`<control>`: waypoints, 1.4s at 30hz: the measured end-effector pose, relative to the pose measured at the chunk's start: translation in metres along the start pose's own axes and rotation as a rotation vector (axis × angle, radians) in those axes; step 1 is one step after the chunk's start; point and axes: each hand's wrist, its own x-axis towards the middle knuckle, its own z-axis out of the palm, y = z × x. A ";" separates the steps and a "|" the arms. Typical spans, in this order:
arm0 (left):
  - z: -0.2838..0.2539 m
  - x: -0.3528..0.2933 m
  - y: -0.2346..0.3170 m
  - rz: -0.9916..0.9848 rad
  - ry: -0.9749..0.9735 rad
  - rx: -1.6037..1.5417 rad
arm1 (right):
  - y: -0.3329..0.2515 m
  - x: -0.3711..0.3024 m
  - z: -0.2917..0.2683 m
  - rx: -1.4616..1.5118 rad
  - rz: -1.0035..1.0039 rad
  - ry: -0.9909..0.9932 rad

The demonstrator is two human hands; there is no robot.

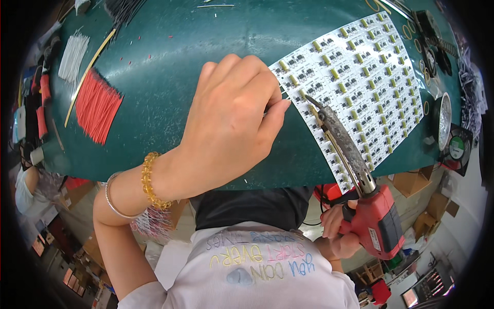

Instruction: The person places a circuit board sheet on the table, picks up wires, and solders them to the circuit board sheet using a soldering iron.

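Note:
A large white circuit board panel [378, 82], covered with rows of small black and yellow-green components, lies at a slant on the right of the green table. My left hand [234, 110] is closed at the panel's left edge, its thumb and finger pinching a thin white wire [284, 94]; most of that wire is hidden by the fingers. In my right hand [340, 232] is a red and black soldering gun [378, 221], gripped by its handle. Its dark tip [311, 99] is over the panel's left edge, near the pinched wire; contact is hard to tell.
To the left lie a bundle of red wires [98, 108], white wires [74, 57] and a thin yellow strip [88, 77]. Black wires [123, 10] sit at the far left. A round metal dish [442, 121], a small fan [458, 147] and rubber bands [407, 32] line the right edge.

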 end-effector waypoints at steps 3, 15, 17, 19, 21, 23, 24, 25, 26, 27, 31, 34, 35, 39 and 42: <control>-0.001 0.000 -0.001 0.015 0.011 -0.003 | 0.004 -0.004 -0.007 -0.009 -0.031 -0.047; 0.001 0.003 0.006 0.010 -0.019 -0.026 | -0.013 -0.010 0.009 -0.134 0.205 0.164; 0.001 0.003 0.006 0.011 -0.018 -0.025 | -0.010 -0.019 0.000 -0.134 0.201 0.184; -0.001 0.004 0.007 0.000 -0.031 -0.011 | -0.003 -0.034 -0.020 -0.468 0.123 0.050; 0.000 0.004 0.008 0.000 -0.036 -0.003 | -0.017 -0.036 -0.018 -0.636 0.283 0.040; 0.000 0.005 0.008 0.003 -0.038 -0.004 | -0.023 -0.033 -0.015 -0.812 0.446 0.033; 0.000 0.005 0.008 0.001 -0.042 -0.002 | -0.020 -0.034 -0.020 -0.771 0.431 -0.001; 0.000 0.004 0.008 -0.002 -0.045 0.001 | -0.019 -0.034 -0.022 -0.729 0.417 -0.036; 0.000 0.005 0.008 -0.002 -0.044 0.002 | -0.017 -0.031 -0.020 -0.729 0.416 -0.036; 0.000 0.005 0.008 0.006 -0.036 0.003 | -0.014 -0.026 -0.016 -0.575 0.256 -0.007; 0.000 0.006 0.008 0.014 -0.050 0.012 | -0.011 -0.010 0.000 -0.236 0.100 0.059; -0.001 0.007 0.007 0.017 -0.052 -0.002 | -0.009 -0.004 0.001 -0.307 0.052 0.081; -0.002 0.007 0.006 0.022 -0.049 0.002 | -0.009 -0.002 0.002 -0.305 0.045 0.082; -0.001 0.005 0.008 0.023 -0.045 0.020 | -0.007 0.015 0.003 -0.367 -0.139 0.308; -0.003 0.004 0.009 0.034 -0.029 0.025 | 0.006 0.019 -0.008 -0.310 -0.260 0.379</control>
